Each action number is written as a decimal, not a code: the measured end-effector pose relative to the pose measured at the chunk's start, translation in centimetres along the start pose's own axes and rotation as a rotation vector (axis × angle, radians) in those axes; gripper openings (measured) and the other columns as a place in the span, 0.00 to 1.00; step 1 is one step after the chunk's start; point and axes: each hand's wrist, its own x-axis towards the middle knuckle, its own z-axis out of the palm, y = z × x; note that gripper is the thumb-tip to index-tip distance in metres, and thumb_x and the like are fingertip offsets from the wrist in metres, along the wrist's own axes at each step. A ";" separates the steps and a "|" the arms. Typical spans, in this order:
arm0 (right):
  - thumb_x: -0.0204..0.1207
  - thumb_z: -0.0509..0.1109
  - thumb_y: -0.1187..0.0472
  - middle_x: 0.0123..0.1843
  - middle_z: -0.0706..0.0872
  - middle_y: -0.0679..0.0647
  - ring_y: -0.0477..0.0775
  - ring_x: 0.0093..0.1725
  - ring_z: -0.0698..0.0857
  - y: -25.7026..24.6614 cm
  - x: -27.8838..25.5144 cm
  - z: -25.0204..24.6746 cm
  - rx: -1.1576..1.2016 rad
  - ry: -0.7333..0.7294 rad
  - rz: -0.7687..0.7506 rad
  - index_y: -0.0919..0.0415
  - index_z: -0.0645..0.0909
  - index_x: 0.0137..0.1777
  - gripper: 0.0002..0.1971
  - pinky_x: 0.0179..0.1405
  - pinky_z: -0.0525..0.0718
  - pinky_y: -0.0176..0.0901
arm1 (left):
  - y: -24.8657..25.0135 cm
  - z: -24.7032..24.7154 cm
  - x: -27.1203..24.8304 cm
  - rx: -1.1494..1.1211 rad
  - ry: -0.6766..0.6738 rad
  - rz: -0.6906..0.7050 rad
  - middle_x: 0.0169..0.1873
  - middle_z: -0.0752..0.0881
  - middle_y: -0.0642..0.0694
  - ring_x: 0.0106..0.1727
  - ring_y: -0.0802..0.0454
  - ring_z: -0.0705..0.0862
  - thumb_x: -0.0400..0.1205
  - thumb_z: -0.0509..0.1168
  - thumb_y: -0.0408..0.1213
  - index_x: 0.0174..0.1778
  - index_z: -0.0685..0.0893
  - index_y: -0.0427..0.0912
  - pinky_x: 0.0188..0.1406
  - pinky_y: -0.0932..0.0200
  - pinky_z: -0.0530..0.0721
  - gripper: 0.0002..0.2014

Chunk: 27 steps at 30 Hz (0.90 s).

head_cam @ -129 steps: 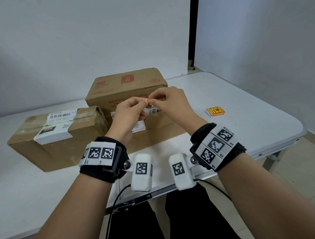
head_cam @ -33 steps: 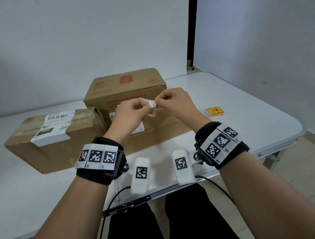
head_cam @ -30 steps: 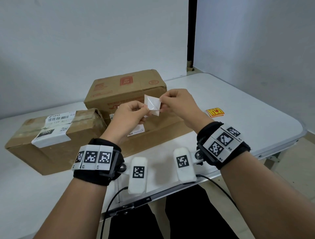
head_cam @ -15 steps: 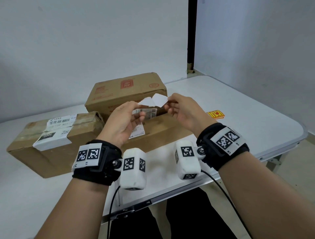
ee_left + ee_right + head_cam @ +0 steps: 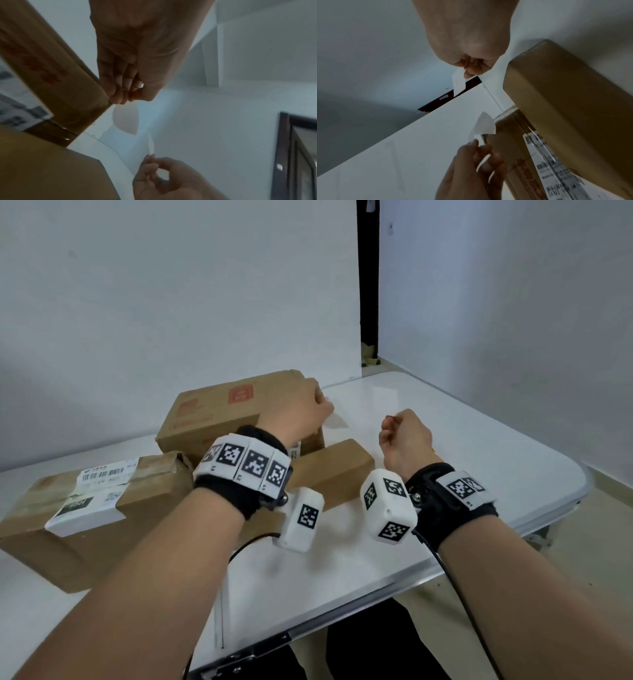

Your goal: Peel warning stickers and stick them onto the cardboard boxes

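Note:
Three cardboard boxes sit on the white table: a tall one at the back, a low flat one in front of it, and a labelled one at the left. My left hand hovers at the back box's right end and pinches a curled white backing sheet. My right hand is curled to the right, apart from the left. It pinches a small flat sticker, whose white back faces the wrist camera. Its printed face is hidden.
A speck of the yellow-red sticker stack shows behind my right wrist. White walls close the back and right, with a dark gap at the corner. The table's front edge runs just before my lap.
The two white sheets, joined between my fingertips half a second ago, have come apart. My left hand moved away toward the back box and my right hand drew off to the right.

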 end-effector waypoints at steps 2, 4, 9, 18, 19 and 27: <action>0.78 0.58 0.69 0.34 0.80 0.54 0.46 0.27 0.77 -0.3 0.4 -0.4 -0.031 0.026 -0.016 0.65 0.75 0.37 0.09 0.16 0.70 0.30 | 1.3 0.4 1.4 0.256 -0.014 0.076 0.34 0.90 0.48 0.40 0.48 0.87 0.80 0.57 0.46 0.44 0.84 0.46 0.36 0.53 0.81 0.12; 0.78 0.58 0.68 0.34 0.80 0.53 0.46 0.27 0.77 -0.9 0.9 -0.8 -0.067 0.048 -0.029 0.64 0.75 0.37 0.09 0.17 0.70 0.31 | 2.7 0.8 2.4 0.292 -0.102 0.058 0.38 0.90 0.47 0.41 0.48 0.86 0.82 0.57 0.43 0.48 0.84 0.42 0.27 0.61 0.71 0.12; 0.78 0.59 0.66 0.33 0.81 0.52 0.46 0.27 0.77 -2.0 1.9 -1.6 -0.122 0.077 -0.063 0.62 0.76 0.36 0.10 0.21 0.70 0.33 | 4.1 3.1 5.2 0.190 -0.218 -0.021 0.39 0.92 0.40 0.38 0.45 0.92 0.81 0.58 0.33 0.49 0.85 0.34 0.35 0.54 0.88 0.12; 0.79 0.59 0.64 0.38 0.83 0.53 0.47 0.30 0.78 -2.3 2.6 -2.2 -0.206 0.040 -0.104 0.63 0.77 0.48 0.06 0.25 0.71 0.35 | 3.1 5.5 7.2 0.184 -0.253 0.002 0.33 0.92 0.40 0.32 0.49 0.89 0.83 0.65 0.36 0.43 0.89 0.31 0.47 0.51 0.90 0.12; 0.79 0.59 0.64 0.38 0.83 0.52 0.47 0.31 0.79 -2.3 2.7 -2.1 -0.219 0.040 -0.112 0.63 0.77 0.49 0.06 0.25 0.71 0.35 | 3.1 5.5 7.1 0.191 -0.241 0.021 0.34 0.92 0.40 0.34 0.48 0.90 0.83 0.64 0.37 0.43 0.88 0.31 0.47 0.51 0.90 0.13; 0.79 0.62 0.65 0.41 0.83 0.52 0.47 0.35 0.80 -1.9 1.7 -1.1 -0.340 -0.072 -0.173 0.60 0.79 0.43 0.06 0.30 0.74 0.35 | 3.2 4.3 5.0 0.234 0.100 0.414 0.52 0.82 0.46 0.52 0.47 0.79 0.83 0.64 0.39 0.56 0.80 0.43 0.49 0.55 0.75 0.08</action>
